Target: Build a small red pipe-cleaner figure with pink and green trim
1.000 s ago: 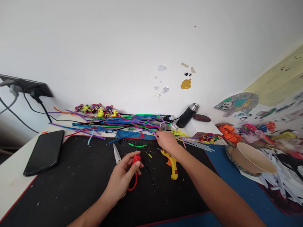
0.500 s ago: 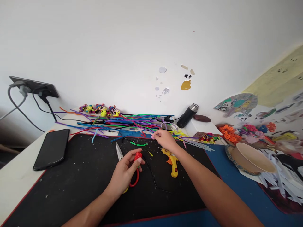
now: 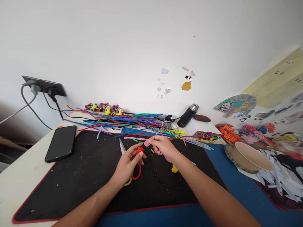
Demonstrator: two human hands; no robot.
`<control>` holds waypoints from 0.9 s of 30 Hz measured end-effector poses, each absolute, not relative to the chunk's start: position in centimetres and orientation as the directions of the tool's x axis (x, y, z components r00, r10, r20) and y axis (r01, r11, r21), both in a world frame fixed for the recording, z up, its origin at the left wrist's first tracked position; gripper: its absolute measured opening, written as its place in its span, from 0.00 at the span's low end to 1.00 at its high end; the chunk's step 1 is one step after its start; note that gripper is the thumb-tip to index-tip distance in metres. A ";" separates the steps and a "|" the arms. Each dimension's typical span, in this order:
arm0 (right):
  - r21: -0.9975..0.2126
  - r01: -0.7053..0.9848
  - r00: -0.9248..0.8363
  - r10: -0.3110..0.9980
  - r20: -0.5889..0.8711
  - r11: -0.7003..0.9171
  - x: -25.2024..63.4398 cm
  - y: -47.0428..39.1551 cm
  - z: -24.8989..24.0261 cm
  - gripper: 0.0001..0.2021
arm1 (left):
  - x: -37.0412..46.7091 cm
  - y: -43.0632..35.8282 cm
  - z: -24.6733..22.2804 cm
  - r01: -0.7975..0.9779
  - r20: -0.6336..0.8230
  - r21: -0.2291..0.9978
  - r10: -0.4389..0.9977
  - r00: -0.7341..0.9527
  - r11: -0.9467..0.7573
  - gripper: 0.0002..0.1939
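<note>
Between the thumb and fingers of my left hand [image 3: 129,164] is a small red piece [image 3: 140,149], with a bit of green below it. My right hand [image 3: 163,147] pinches a pink coil [image 3: 147,143], from which a straight pink strip [image 3: 133,138] extends to the left. The coil is just above and right of the red piece, apart from it. Scissors [image 3: 136,177] with red and yellow handles lie under and beside my left hand. A yellow glue gun [image 3: 174,168] is mostly hidden beneath my right forearm.
Colourful pipe cleaners [image 3: 132,121] lie behind the black mat [image 3: 82,176]. A phone [image 3: 61,143] is at the left, small figures [image 3: 104,108] at the back. A black flask [image 3: 188,115], a bowl [image 3: 253,156] and paper strips [image 3: 279,179] are on the right.
My right hand has moved left and nearer with the pink coil, towards my left hand. The pink strip now shows, and the glue gun is more covered. The view has shifted slightly.
</note>
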State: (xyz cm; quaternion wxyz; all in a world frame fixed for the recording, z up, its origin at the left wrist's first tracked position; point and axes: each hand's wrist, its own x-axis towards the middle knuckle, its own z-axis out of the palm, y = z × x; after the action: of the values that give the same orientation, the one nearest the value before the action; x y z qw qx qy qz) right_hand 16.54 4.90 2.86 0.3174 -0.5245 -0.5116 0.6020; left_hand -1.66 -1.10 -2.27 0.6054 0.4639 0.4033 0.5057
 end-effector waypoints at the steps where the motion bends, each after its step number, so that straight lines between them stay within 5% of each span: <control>1: -0.948 0.138 -0.256 0.915 -0.312 -0.285 16.3 4.5 2.8 0.16 | -1.7 -1.1 -2.2 -0.234 -0.011 0.971 0.986 0.169 0.051 0.30; 17: -0.979 -0.101 -0.258 0.955 -0.147 -0.178 13.8 0.7 -1.0 0.17 | -1.5 -0.9 -2.8 -0.130 -0.012 0.991 0.997 0.078 0.022 0.20; 27: -0.997 -0.058 -0.255 0.966 -0.037 -0.053 14.9 0.9 -2.2 0.16 | -1.1 -1.4 -3.2 0.236 0.050 0.970 0.998 0.032 -0.056 0.12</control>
State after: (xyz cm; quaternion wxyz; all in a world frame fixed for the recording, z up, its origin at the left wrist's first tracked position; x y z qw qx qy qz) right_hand 14.87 0.87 -2.24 0.4362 -0.4269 -0.5321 0.5868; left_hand -1.08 -1.37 -3.20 0.4295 0.5758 0.5360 0.4435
